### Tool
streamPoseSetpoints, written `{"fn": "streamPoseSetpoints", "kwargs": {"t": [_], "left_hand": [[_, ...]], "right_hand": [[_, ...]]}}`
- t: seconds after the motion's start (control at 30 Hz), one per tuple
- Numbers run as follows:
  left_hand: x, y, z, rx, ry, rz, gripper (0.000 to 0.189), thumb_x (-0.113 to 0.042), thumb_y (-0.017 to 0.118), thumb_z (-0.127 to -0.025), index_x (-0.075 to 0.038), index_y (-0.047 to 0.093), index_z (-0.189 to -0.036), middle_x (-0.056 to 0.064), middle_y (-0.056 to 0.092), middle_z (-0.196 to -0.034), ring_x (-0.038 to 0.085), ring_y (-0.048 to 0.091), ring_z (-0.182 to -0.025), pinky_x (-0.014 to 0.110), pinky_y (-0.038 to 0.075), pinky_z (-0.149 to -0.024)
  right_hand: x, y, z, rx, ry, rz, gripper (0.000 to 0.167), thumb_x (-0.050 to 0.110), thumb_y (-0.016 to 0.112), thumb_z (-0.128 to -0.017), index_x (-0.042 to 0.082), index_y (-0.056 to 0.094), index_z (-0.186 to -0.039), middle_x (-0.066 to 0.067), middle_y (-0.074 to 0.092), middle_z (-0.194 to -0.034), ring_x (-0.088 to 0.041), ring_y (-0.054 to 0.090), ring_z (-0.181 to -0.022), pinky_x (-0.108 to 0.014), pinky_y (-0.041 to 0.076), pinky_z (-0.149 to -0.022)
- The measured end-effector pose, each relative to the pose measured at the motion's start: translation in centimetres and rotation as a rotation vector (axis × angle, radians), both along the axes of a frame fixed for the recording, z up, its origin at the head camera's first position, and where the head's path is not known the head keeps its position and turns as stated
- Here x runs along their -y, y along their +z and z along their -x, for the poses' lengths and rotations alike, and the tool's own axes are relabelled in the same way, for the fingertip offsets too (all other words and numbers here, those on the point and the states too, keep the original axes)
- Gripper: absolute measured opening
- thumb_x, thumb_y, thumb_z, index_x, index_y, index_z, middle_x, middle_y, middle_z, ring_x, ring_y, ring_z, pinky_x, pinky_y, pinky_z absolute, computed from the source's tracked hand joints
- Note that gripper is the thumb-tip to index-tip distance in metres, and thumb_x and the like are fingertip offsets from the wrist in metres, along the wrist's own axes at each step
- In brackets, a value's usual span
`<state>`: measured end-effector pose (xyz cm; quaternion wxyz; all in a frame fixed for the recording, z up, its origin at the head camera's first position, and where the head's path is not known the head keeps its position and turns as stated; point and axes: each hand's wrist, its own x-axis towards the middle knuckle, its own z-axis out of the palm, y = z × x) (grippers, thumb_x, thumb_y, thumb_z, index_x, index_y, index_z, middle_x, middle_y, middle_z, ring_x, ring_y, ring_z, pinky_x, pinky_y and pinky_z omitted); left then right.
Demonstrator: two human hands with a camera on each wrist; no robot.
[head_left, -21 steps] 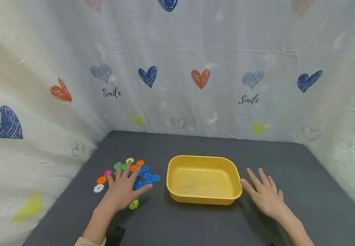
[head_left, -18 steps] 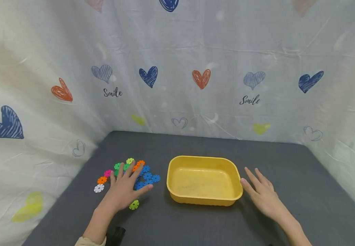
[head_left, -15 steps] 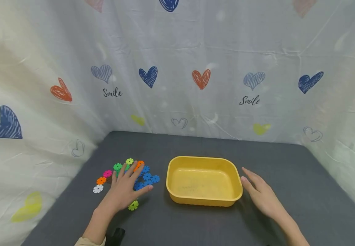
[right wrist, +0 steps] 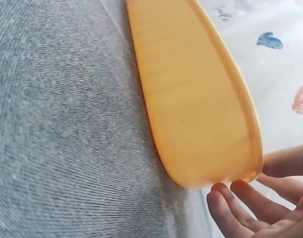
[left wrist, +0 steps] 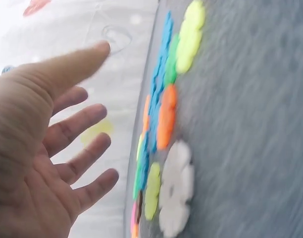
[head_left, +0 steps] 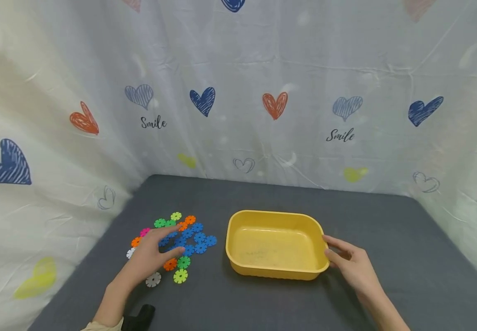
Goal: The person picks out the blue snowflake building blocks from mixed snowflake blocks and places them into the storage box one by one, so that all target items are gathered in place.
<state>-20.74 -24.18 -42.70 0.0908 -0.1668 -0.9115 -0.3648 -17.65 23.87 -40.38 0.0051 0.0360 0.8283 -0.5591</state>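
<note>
Flower-shaped notched plastic discs (head_left: 200, 237) in blue, green, orange, pink, white and yellow-green lie flat on the left of the table. Over their near-left side hovers my left hand (head_left: 149, 253), thumb and fingers spread and nothing held. In the left wrist view the fingers are loosely bent and apart from the discs, with a white disc (left wrist: 176, 191) nearest the camera. A yellow plastic basin (head_left: 277, 271) stands right of the discs with nothing in it. My right hand (head_left: 356, 269) holds the basin's right end, thumb at the rim and fingertips against the outer wall (right wrist: 201, 124).
Dark grey cloth covers the table (head_left: 263, 303). A white curtain (head_left: 238, 138) printed with hearts hangs behind and at both sides. Near the left wrist is a black strap-like object (head_left: 139, 317).
My left hand has drawn back to the left and uncovered more discs, its fingers turned sideways. The right hand has closed in from beside the basin onto its right rim.
</note>
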Motion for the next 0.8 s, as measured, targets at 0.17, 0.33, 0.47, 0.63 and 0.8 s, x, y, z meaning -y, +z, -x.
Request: {"fn": "streamPoseSetpoints", "kwargs": {"t": [0.17, 0.33, 0.47, 0.63, 0.8], "left_hand": [[1.6, 0.0, 0.1, 0.007, 0.030, -0.020, 0.052, -0.026, 0.078, -0.087, -0.011, 0.062, -0.134, 0.007, 0.062, -0.127, 0.032, 0.057, -0.115, 0.054, 0.048, -0.088], [2.7, -0.5, 0.1, 0.045, 0.063, -0.020, 0.048, -0.026, 0.080, -0.085, -0.013, 0.066, -0.129, 0.004, 0.066, -0.121, 0.026, 0.062, -0.104, 0.047, 0.051, -0.084], [3.2, -0.9, 0.2, 0.132, 0.066, -0.032, 0.047, -0.030, 0.081, -0.084, -0.013, 0.068, -0.125, 0.002, 0.067, -0.119, 0.021, 0.064, -0.100, 0.036, 0.053, -0.079], [3.4, -1.0, 0.5, 0.156, 0.061, -0.042, 0.042, -0.027, 0.082, -0.082, -0.015, 0.071, -0.120, -0.001, 0.068, -0.113, 0.019, 0.062, -0.095, 0.029, 0.052, -0.070], [3.3, -1.0, 0.6, 0.170, 0.053, -0.026, 0.036, -0.026, 0.080, -0.084, -0.014, 0.072, -0.117, -0.002, 0.069, -0.110, 0.018, 0.060, -0.093, 0.028, 0.052, -0.071]], "right_hand": [[0.0, -0.1, 0.0, 0.005, -0.027, 0.000, 0.045, 0.016, 0.065, -0.097, 0.007, 0.055, -0.140, -0.016, 0.050, -0.142, -0.016, 0.058, -0.108, -0.033, 0.054, -0.080], [-0.1, -0.3, 0.1, 0.019, -0.022, 0.014, 0.047, 0.019, 0.066, -0.097, 0.007, 0.054, -0.141, -0.015, 0.050, -0.142, -0.021, 0.057, -0.112, -0.034, 0.054, -0.081], [-0.2, -0.5, 0.0, 0.033, -0.026, 0.018, 0.048, 0.021, 0.066, -0.097, 0.008, 0.054, -0.142, -0.015, 0.050, -0.143, -0.023, 0.055, -0.115, -0.034, 0.054, -0.080], [-0.2, -0.5, 0.0, 0.026, -0.035, 0.020, 0.049, 0.021, 0.067, -0.096, 0.009, 0.054, -0.141, -0.014, 0.051, -0.141, -0.021, 0.057, -0.112, -0.034, 0.054, -0.080], [-0.1, -0.3, 0.1, 0.020, -0.040, 0.025, 0.049, 0.021, 0.068, -0.095, 0.008, 0.055, -0.141, -0.015, 0.052, -0.140, -0.018, 0.059, -0.107, -0.033, 0.054, -0.079]]}}
